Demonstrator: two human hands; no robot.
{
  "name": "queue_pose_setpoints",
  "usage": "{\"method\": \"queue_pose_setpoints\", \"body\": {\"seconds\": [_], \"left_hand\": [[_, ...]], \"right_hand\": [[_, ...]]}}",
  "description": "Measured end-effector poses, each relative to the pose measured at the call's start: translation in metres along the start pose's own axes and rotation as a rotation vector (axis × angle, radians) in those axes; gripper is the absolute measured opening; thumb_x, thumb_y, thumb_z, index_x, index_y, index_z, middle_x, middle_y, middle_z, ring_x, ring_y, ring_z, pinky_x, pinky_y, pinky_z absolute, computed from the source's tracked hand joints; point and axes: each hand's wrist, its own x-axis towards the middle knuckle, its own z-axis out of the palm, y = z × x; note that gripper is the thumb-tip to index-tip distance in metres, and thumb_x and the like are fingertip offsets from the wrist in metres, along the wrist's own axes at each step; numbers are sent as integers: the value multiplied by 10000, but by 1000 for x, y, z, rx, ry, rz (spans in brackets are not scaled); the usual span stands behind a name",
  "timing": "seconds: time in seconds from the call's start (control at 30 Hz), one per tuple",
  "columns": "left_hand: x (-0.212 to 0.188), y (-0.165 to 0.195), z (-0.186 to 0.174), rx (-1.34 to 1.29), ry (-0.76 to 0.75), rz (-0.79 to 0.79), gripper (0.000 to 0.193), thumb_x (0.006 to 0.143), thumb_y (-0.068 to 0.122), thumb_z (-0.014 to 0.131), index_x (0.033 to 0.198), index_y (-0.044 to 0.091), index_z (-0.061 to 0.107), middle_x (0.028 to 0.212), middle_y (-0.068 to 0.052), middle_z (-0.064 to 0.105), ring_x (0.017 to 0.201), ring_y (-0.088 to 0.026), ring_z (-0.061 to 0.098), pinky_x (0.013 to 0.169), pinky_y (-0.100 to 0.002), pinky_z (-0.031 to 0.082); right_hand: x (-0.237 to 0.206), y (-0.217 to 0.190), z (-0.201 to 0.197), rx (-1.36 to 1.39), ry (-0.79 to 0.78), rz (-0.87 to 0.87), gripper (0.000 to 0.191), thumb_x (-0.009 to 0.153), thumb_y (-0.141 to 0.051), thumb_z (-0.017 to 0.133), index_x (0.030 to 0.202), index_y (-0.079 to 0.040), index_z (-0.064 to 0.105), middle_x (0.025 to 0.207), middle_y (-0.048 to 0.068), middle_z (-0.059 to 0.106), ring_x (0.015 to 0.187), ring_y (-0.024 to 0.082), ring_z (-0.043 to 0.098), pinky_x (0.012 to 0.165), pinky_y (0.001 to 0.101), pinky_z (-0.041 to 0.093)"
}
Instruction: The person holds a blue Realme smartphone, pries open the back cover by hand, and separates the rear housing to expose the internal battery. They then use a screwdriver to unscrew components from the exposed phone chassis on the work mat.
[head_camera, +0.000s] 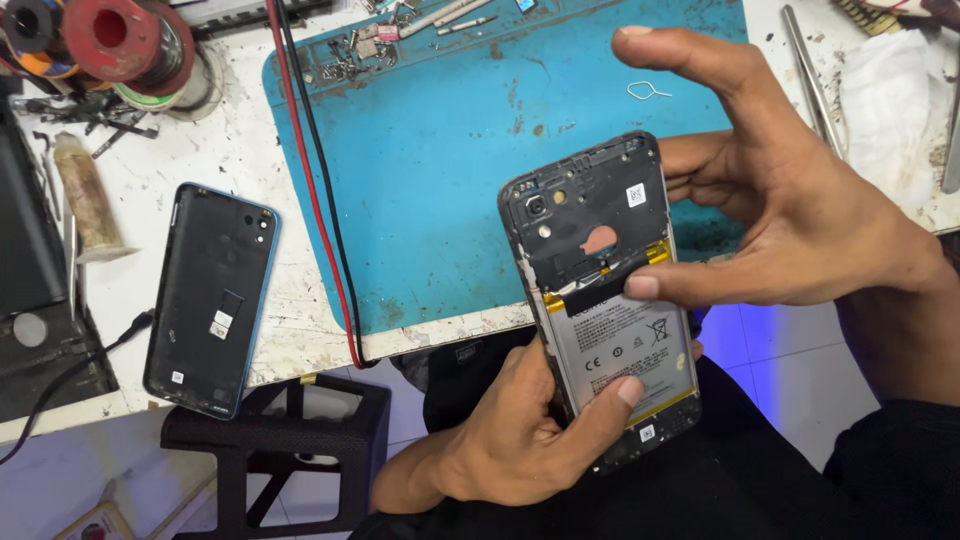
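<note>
An opened smartphone (600, 300) with its back cover off shows a black inner frame, a camera lens and a white battery. My left hand (520, 440) holds it from below, thumb pressed on the battery's lower part. My right hand (790, 210) reaches in from the right; its thumb rests on the black plate just above the battery and its fingers curl behind the phone's upper edge, index finger raised. The phone hovers over my lap at the desk's front edge.
The removed black back cover (212, 298) lies inside-up on the white desk at left. A blue work mat (430, 180) holds small screws, a SIM pin (648, 92) and tools. Red and black cables (320, 200) cross the mat's left edge. Solder spools (125, 40) sit far left; a black stool (290, 440) stands below.
</note>
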Motion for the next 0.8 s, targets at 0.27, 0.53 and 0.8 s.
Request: {"method": "queue_pose_setpoints", "body": {"seconds": [0.27,0.53,0.8], "left_hand": [[-2,-2,2,-192,31,-92,399,1126,-44,490,1507,-96,386,1430,-233,606,1330,-269,632,1181,-383,536],[2,0,-6,-221,-1,-156,423,1127,-7,497,1532,-89,407,1378,-221,626,1300,-255,643,1153,-371,546],[3,2,-8,166,-23,-362,412,1019,116,613,1322,-117,461,864,-192,752,701,-243,771,616,-331,613]], "right_hand": [[-5,24,9,96,33,-44,885,937,62,681,1624,-34,131,1256,243,724,1255,269,715,1081,416,630],[-3,18,10,-108,90,-33,975,822,-7,763,1587,-39,160,1303,253,649,1232,325,684,1102,454,594],[4,1,0,-636,-1,-253,1085,663,-221,920,1517,-99,261,1329,180,624,1216,355,668,992,439,602]]}}
